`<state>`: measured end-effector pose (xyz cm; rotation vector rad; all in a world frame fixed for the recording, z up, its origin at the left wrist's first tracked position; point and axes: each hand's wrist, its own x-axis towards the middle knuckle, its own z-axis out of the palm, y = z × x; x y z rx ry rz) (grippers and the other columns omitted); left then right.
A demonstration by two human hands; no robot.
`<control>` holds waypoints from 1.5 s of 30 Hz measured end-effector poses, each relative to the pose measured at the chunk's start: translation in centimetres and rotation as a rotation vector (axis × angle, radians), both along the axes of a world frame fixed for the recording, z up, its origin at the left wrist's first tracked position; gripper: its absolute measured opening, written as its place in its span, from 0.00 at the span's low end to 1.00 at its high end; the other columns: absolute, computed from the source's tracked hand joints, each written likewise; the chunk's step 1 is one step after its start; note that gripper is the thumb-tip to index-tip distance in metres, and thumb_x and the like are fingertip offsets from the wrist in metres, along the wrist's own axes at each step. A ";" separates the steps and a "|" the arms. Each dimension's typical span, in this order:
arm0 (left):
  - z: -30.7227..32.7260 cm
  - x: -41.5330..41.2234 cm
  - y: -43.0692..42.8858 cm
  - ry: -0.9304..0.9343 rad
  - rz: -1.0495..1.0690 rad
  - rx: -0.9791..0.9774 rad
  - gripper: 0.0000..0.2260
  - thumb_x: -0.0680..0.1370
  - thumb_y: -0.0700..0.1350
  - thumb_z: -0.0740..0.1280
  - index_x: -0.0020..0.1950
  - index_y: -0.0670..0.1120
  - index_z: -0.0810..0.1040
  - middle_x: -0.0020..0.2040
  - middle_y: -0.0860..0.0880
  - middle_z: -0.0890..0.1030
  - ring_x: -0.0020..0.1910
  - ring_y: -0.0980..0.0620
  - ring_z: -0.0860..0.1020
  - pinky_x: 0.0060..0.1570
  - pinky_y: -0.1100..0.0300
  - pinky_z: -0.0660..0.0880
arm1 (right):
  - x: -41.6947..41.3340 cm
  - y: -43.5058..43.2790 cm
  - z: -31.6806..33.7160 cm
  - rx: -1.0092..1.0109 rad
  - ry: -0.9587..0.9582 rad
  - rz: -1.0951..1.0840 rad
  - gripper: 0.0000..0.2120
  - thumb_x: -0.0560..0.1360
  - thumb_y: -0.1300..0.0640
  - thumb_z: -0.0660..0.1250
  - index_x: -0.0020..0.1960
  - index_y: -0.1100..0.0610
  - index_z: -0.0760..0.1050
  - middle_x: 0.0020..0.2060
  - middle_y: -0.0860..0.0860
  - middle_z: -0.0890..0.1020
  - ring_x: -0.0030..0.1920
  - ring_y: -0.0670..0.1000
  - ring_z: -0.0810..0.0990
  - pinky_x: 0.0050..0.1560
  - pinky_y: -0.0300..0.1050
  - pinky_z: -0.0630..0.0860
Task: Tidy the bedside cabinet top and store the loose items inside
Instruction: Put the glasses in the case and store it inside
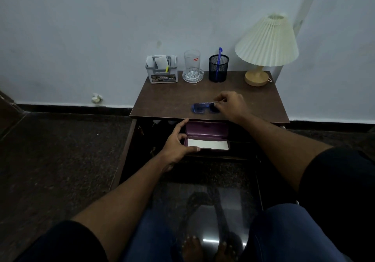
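Observation:
Blue-framed glasses (pixel 200 108) lie near the front edge of the brown bedside cabinet top (pixel 172 97). My right hand (pixel 231 103) pinches their right end with curled fingers. Below the top, an open purple glasses case (pixel 207 130) with a white cloth inside sits in the open cabinet. My left hand (pixel 178 142) holds the case's left end, thumb along its front edge and index finger stretched up beside the lid.
Along the back of the top stand a grey organiser with papers (pixel 162 70), a glass on a clear dish (pixel 192 67), a black mesh pen cup with a blue pen (pixel 218 67) and a pleated lamp (pixel 265 46). The cabinet doors are open; my knees and feet are below.

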<state>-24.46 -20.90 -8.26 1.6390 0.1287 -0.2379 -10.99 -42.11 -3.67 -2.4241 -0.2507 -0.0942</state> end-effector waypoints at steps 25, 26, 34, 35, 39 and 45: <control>-1.9 1.6 -0.2 -0.027 0.071 -0.067 0.48 0.66 0.31 0.80 0.77 0.62 0.63 0.57 0.41 0.83 0.56 0.51 0.84 0.50 0.63 0.80 | 2.4 2.2 0.0 -0.046 -0.048 0.090 0.05 0.75 0.55 0.72 0.49 0.55 0.82 0.45 0.51 0.86 0.47 0.53 0.83 0.49 0.50 0.80; -1.7 1.6 -0.2 -0.031 0.073 -0.070 0.48 0.66 0.31 0.80 0.77 0.62 0.63 0.57 0.41 0.83 0.55 0.51 0.84 0.49 0.63 0.80 | 2.1 2.1 0.4 -0.020 -0.046 0.088 0.05 0.75 0.55 0.72 0.50 0.56 0.82 0.44 0.51 0.86 0.47 0.52 0.83 0.49 0.50 0.81; 0.3 0.2 -0.7 -0.058 0.108 -0.065 0.49 0.65 0.31 0.80 0.77 0.61 0.62 0.56 0.41 0.83 0.52 0.54 0.85 0.45 0.65 0.81 | -3.2 1.1 3.1 0.086 -0.094 0.141 0.07 0.76 0.54 0.73 0.53 0.54 0.83 0.43 0.47 0.86 0.43 0.46 0.84 0.45 0.43 0.81; 0.5 -0.1 -0.9 -0.055 0.110 -0.066 0.49 0.65 0.31 0.80 0.77 0.61 0.62 0.56 0.41 0.83 0.52 0.53 0.85 0.46 0.63 0.81 | -4.0 1.0 3.2 0.085 -0.102 0.151 0.08 0.76 0.54 0.73 0.53 0.54 0.83 0.45 0.47 0.86 0.44 0.45 0.83 0.45 0.39 0.79; 1.5 -0.9 -1.7 -0.059 0.108 -0.049 0.48 0.65 0.31 0.79 0.76 0.61 0.63 0.56 0.41 0.83 0.54 0.51 0.84 0.47 0.62 0.81 | -7.3 0.5 2.7 0.026 -0.103 0.220 0.07 0.76 0.54 0.73 0.54 0.52 0.83 0.48 0.45 0.86 0.45 0.41 0.80 0.46 0.31 0.74; 3.2 -2.0 -1.5 -0.069 0.101 -0.002 0.49 0.65 0.34 0.80 0.77 0.63 0.62 0.57 0.40 0.83 0.56 0.46 0.84 0.55 0.50 0.82 | -10.9 -0.4 2.5 -0.045 -0.082 0.296 0.11 0.76 0.54 0.72 0.58 0.52 0.83 0.52 0.46 0.86 0.51 0.42 0.82 0.54 0.39 0.79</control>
